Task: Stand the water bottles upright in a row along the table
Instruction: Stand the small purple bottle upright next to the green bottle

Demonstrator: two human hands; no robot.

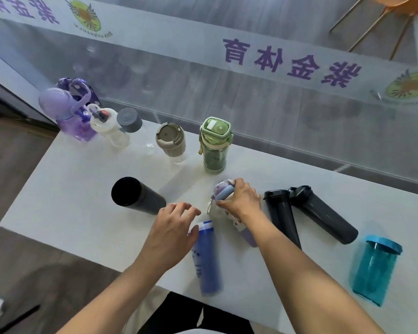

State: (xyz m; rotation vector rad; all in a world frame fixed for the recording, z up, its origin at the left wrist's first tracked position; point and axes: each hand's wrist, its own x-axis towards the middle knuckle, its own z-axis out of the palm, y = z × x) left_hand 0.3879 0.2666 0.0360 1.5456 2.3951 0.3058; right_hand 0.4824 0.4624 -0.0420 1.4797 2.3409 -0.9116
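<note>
Along the far edge of the white table (70, 189) stand a purple bottle (70, 114), a clear white-lidded bottle (109, 127), a grey-capped bottle (130, 120), a beige-lidded bottle (170, 141) and a green bottle (215, 144). My right hand (239, 197) is shut on the top of a lilac-and-white bottle (223, 192) that tilts. My left hand (171, 227) hovers with fingers apart over the cap end of a blue bottle (206, 259) lying flat. A black flask (136, 196), two dark bottles (281, 213) (323, 213) and a teal bottle (374, 268) also lie down.
A frosted glass wall with purple lettering (290, 61) runs right behind the table. The table's left edge drops to a wooden floor (15, 165). An orange chair (384, 10) stands beyond the glass at the top right.
</note>
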